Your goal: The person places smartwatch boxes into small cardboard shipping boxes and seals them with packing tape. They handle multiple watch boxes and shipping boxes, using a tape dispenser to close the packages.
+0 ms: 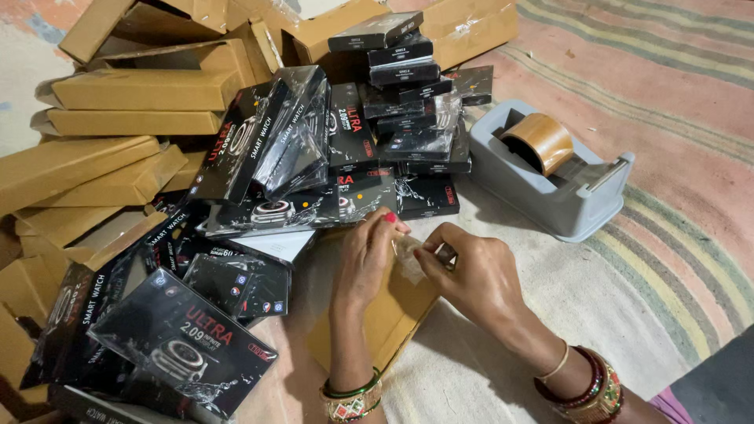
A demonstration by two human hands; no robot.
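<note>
My left hand and my right hand meet over a flat brown cardboard box lying on the cloth in front of me. Between the fingertips of both hands is a small piece of clear tape, pinched at the box's far edge. The left hand's fingers curl down onto the box. Bangles circle both wrists. Black shrink-wrapped product boxes lie just to the left of the hands.
A grey tape dispenser with a brown tape roll stands to the right. A stack of small black boxes rises behind. Brown cardboard boxes pile up at the left and back. A striped rug covers the floor.
</note>
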